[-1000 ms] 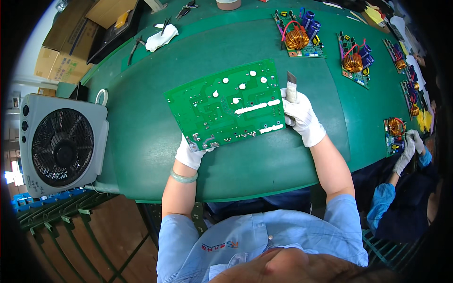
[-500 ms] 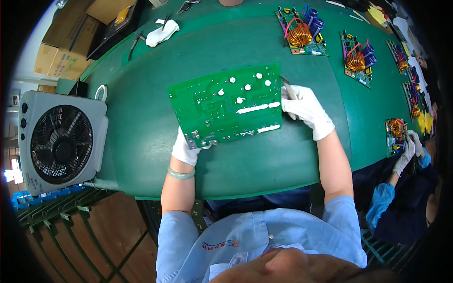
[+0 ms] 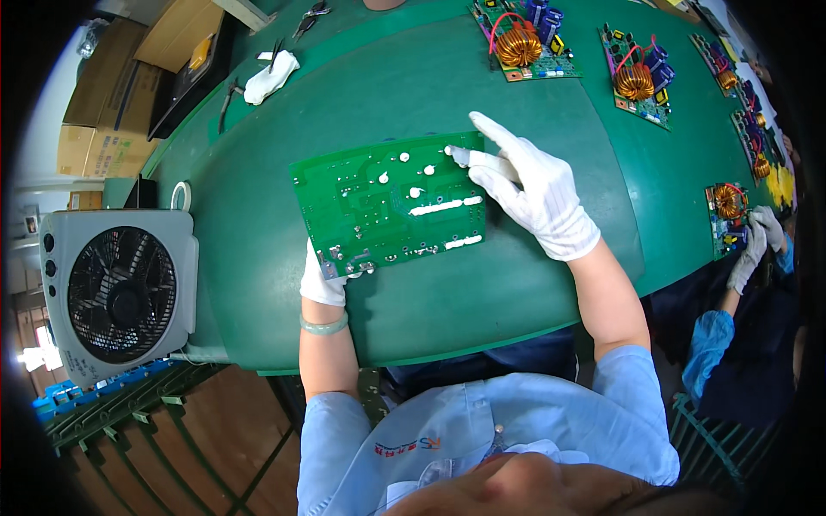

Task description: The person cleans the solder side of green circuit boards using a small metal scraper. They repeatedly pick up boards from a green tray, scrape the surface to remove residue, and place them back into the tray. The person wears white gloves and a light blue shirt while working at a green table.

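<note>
A green circuit board is tilted with its underside up, showing white dabs and strips of paste. My left hand, gloved in white, grips its lower left corner; most of those fingers are behind the board. At the upper right corner is my white-gloved right hand, fingers spread, with the index finger stretched past the edge. Another fingertip, touching a white dab, ends in a grey tip. Whether this is a stained glove or a thin tool, I cannot make out.
A grey box fan stands at the left. Behind lie a white cloth, pliers and keys. Boards with copper coils line the far right. Another person's gloved hands work on a board.
The view has shifted. Against the table, the board has come nearer to me. My right hand has spread its fingers and reached over the board's upper right corner. The narrow dark item beside it no longer shows.
</note>
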{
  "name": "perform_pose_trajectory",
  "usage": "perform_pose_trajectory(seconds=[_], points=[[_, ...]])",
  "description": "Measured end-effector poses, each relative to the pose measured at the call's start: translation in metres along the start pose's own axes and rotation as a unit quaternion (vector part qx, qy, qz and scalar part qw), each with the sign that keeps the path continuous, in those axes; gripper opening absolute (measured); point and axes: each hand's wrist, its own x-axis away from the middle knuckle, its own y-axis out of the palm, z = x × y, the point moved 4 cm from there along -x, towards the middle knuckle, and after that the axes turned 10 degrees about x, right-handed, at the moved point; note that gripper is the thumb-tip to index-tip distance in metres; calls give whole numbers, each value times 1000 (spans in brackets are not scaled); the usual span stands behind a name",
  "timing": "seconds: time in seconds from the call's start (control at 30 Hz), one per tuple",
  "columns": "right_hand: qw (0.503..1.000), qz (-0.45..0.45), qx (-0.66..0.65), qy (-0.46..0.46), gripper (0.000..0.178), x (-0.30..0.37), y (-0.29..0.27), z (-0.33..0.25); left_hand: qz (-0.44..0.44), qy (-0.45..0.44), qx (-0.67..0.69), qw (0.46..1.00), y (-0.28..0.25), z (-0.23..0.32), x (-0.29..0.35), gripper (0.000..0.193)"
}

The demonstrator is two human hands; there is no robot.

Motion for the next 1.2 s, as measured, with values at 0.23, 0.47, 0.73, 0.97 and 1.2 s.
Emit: perform_pose_trajectory(seconds=[0.23, 0.47, 0.73, 0.97, 1.2], points=[[1000, -4, 11, -12, 51, -2, 5, 1, 5, -16, 4, 1000, -4, -1, -3, 40], [1000, 2, -12, -13, 50, -2, 6, 3, 17, -2, -13, 1000, 2, 0, 2, 39], [1000, -10, -24, -1, 47, -2, 5, 3, 16, 15, -47, 999, -1, -1, 4, 38], [994, -63, -83, 31, 42, -6, 4, 5, 23, 7, -25, 999, 5, -1, 5, 37], [997, -44, -27, 48, 35, -6, 7, 9, 22, 2, -24, 999, 9, -1, 5, 36]])
